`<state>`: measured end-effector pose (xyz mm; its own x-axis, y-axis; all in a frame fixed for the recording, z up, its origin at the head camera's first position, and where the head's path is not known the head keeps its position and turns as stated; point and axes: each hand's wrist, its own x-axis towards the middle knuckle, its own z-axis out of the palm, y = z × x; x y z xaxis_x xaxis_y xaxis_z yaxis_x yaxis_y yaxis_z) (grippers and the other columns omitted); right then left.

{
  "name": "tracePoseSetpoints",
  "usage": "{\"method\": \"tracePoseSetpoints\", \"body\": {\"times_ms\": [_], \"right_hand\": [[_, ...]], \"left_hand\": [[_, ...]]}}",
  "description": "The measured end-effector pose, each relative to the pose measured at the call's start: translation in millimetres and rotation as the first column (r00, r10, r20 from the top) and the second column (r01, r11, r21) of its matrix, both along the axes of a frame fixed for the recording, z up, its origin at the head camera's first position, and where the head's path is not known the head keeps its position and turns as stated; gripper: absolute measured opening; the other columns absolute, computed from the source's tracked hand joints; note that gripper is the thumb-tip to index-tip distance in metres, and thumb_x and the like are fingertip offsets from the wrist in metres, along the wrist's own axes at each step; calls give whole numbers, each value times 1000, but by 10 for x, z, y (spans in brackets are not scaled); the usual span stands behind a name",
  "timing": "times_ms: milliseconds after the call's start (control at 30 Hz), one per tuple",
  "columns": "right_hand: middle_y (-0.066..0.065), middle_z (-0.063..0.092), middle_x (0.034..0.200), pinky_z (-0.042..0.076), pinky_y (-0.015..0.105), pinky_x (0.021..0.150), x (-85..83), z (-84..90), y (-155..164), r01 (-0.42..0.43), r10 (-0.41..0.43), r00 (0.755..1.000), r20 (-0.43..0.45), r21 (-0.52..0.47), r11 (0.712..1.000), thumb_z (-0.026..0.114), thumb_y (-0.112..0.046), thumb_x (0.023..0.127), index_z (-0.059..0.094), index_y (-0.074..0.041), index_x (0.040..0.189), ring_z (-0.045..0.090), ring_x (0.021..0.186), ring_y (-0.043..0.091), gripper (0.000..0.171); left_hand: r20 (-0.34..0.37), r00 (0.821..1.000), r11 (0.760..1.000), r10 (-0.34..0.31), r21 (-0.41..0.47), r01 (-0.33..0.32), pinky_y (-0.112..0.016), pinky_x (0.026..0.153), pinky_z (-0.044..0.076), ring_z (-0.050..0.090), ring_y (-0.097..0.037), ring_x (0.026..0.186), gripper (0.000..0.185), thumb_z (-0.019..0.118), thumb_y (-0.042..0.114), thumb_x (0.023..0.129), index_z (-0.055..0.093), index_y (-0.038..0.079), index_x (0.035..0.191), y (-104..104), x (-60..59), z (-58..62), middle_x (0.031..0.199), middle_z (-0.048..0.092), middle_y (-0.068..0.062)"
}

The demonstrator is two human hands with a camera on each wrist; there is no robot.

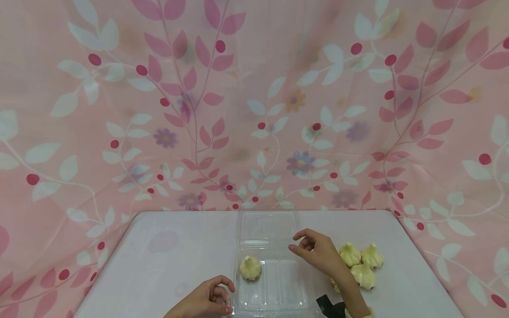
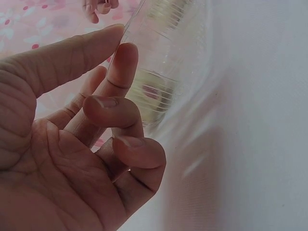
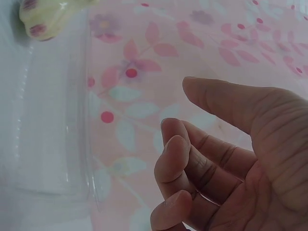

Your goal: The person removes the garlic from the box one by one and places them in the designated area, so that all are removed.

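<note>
A clear plastic clamshell box (image 1: 274, 304) lies unfolded on the table, its lid (image 1: 268, 227) toward the back. One pale garlic bulb (image 1: 250, 268) sits in the left part of the box's base. My left hand (image 1: 210, 298) is at the box's left edge; in the left wrist view its thumb and forefinger (image 2: 126, 62) overlap the rim, a little apart. Over the box's right side hovers my right hand (image 1: 316, 251), fingers loosely bent with nothing between them. Several more garlic bulbs (image 1: 362, 276) are grouped right of the box, one partly hidden behind the right forearm.
The white table (image 1: 159, 260) ends at a pink curtain (image 1: 254, 110) printed with leaves and flowers, which hangs along its back and sides. A dark strap piece (image 1: 332, 307) shows beside the right forearm at the front.
</note>
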<state>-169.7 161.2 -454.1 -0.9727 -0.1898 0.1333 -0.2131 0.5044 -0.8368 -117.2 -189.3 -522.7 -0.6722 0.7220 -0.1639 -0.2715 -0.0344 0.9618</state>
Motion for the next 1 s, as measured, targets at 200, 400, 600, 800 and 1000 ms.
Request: {"method": "tracePoseSetpoints", "body": {"times_ms": [200, 400, 600, 800, 1000], "right_hand": [[-4, 59, 68, 44, 26, 51, -9, -7, -123, -39, 39, 999, 3, -1, 999, 73, -37, 79, 63, -20, 96, 55, 59, 13, 26], [-4, 59, 69, 46, 27, 52, -21, -47, -229, -67, 67, 998, -4, -12, 998, 72, -38, 79, 63, -20, 96, 56, 59, 13, 26], [-3, 59, 68, 45, 27, 51, -30, -95, -334, -112, 111, 994, -9, -33, 993, 72, -38, 80, 62, -21, 96, 54, 58, 12, 25], [-3, 59, 68, 44, 26, 50, -53, -110, -448, -135, 135, 991, -8, -28, 990, 72, -37, 80, 62, -19, 95, 53, 57, 11, 25], [-3, 59, 69, 43, 25, 50, -54, -139, -531, -150, 150, 989, 7, -20, 989, 72, -38, 80, 63, -13, 96, 52, 57, 11, 31]], "left_hand": [[9, 1000, 1000, 3, -20, -3, -24, 68, 50, 63, -15, 76, 48, 62, -1, 85, 35, -14, 122, -6, -15, -15, 84, 63, -5], [20, 1000, 1000, -1, -11, 2, -23, 68, 49, 63, -14, 76, 50, 63, -1, 84, 35, -14, 123, -12, -24, -36, 85, 62, -5], [28, 1000, 1000, 5, -12, -5, -23, 67, 49, 63, -14, 75, 46, 63, 0, 84, 38, -11, 122, -13, -18, -35, 85, 62, -5], [41, 999, 999, 15, -42, -14, -23, 66, 49, 62, -13, 74, 44, 63, 1, 85, 40, -8, 121, -11, -13, -22, 85, 63, -5], [46, 999, 997, 28, -68, -25, -22, 65, 48, 60, -12, 71, 39, 61, 0, 86, 43, -6, 120, -9, -13, -17, 85, 63, -5]]}}
